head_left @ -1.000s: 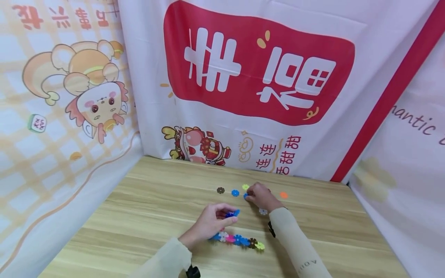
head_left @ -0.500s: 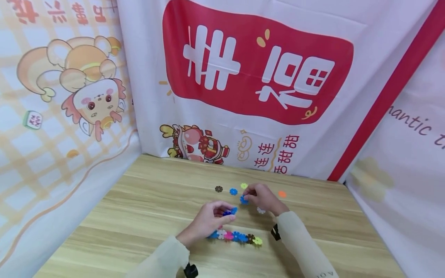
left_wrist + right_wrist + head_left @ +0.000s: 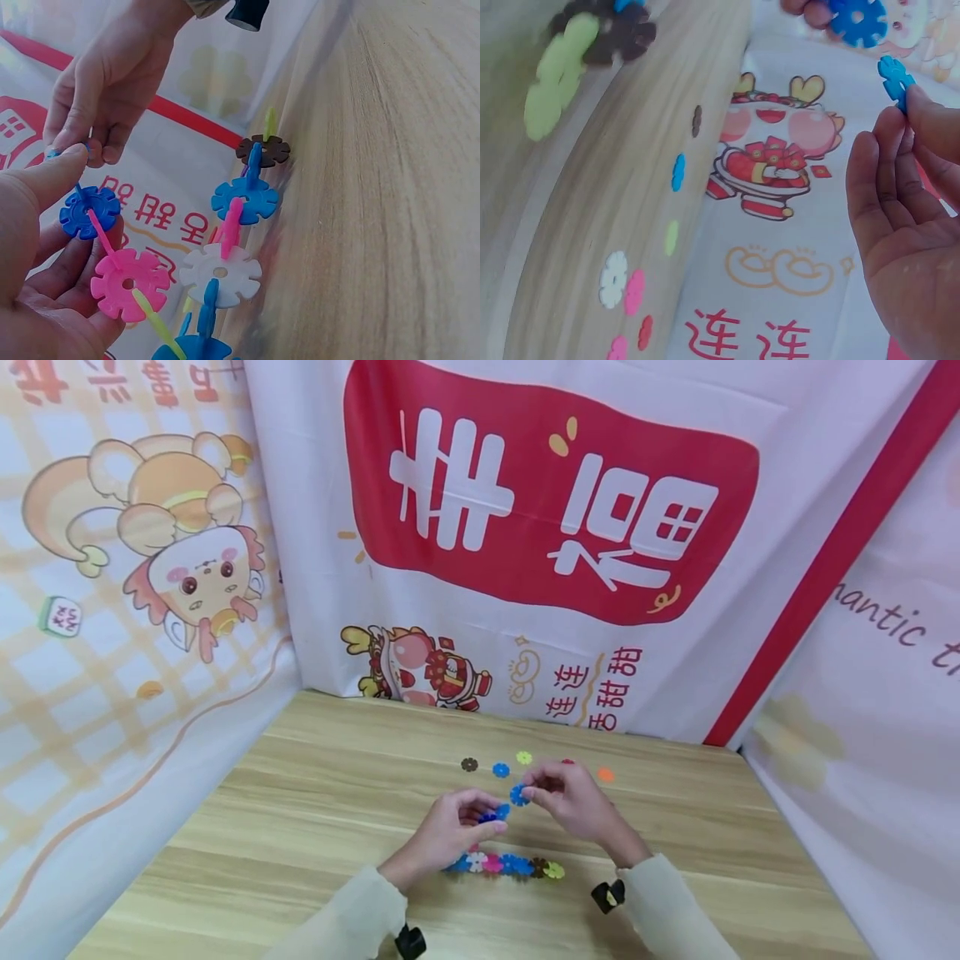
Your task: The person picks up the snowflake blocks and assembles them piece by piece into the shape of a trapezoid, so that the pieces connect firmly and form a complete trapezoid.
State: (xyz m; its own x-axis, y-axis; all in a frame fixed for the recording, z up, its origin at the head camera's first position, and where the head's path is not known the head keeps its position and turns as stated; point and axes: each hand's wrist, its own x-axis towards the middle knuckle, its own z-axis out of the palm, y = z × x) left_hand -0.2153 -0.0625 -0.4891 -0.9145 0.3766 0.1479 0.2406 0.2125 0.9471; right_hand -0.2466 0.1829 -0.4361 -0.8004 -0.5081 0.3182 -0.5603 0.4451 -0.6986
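My left hand (image 3: 448, 828) pinches the blue end of a chain of notched plastic flower discs between thumb and fingers. In the left wrist view a dark blue disc (image 3: 90, 212) and a pink disc (image 3: 109, 289) hang below the thumb. The chain doubles back through a white disc (image 3: 240, 281) to a brown disc (image 3: 279, 151) and a yellow-green one (image 3: 270, 124), low over the table. My right hand (image 3: 576, 802) pinches a single blue flower disc (image 3: 894, 79) between thumb and index finger, just right of the chain's held end, with a small gap between them.
Loose discs lie flat toward the back of the wooden table (image 3: 315, 793): brown (image 3: 469, 764), blue (image 3: 501, 770), yellow-green (image 3: 524, 758) and orange (image 3: 606, 775). White (image 3: 613, 279), pink (image 3: 634, 291) and red (image 3: 645, 333) ones show in the right wrist view. Printed cloth (image 3: 525, 610) walls the back and sides.
My right hand has picked the blue disc up from the tabletop and brought it left and nearer, close to the left hand. The left hand keeps its hold on the chain, almost still.
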